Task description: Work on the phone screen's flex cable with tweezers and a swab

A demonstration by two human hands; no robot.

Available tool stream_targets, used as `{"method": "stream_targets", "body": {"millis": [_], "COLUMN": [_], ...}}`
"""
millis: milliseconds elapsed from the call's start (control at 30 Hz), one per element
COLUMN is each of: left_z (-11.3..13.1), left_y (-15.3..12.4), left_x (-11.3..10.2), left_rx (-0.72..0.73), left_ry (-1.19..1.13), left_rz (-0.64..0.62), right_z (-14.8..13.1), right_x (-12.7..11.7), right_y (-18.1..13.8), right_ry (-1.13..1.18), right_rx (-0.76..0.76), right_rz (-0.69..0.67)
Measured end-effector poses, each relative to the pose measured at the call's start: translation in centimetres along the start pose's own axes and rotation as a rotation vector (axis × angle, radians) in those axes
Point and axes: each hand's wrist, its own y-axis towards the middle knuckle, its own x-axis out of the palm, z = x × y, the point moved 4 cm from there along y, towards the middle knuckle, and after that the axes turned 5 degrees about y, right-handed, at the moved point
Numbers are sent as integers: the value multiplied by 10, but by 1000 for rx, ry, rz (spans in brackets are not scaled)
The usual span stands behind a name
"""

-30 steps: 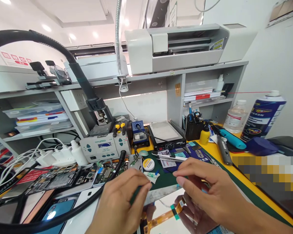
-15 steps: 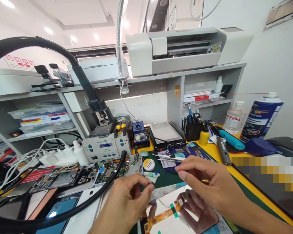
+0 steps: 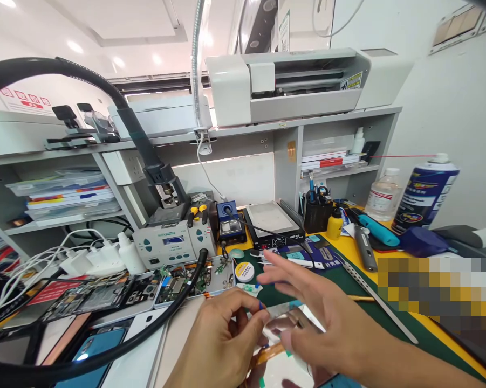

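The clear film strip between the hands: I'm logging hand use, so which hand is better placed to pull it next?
Probably the left hand: its fingertips already pinch the clear film strip, while the right hand is spread open above it, gripping nothing.

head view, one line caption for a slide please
Left hand pinches a screen panel edge, right hand open over it, on a cluttered repair bench.

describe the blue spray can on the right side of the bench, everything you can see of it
The spray can is a tall cylinder, apparently metal, dark blue with a white shoulder and white nozzle cap. A thin red straw runs leftward from the nozzle. Its label has yellow and white print, too small to read. It stands upright on the yellow bench edge, right of a clear bottle; contact unclear.
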Motion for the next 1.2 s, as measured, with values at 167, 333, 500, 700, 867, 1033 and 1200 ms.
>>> {"method": "stream_targets", "body": {"millis": [167, 333, 500, 700, 867, 1033, 1200], "left_z": [-4, -4, -4, -1, -2, -1, -2], "left_y": [-1, -3, -6, -4, -7, -7, -4], "left_x": [2, 3, 4, 3, 5, 5, 5], "left_rx": [-35, -26, -90, -11, -79, -73, -27], "left_ry": [-17, 98, 159, 234, 221, 238, 269], "left_rz": [3, -2, -20, -36, -60, -56, -45], "right_z": [-6, -7, -3, -5, -6, -5, -6], "right_x": [-2, 1, 3, 1, 2, 3, 1], "right_y": [-3, -3, -3, -3, -5, -7, -6], "right_ry": [2, -13, -19, -55, -16, -11, -28], "right_rx": [-30, -9, 53, -7, 38, 58, 8], "right_rz": [53, 49, -71, 9, 9, -87, -14]}}
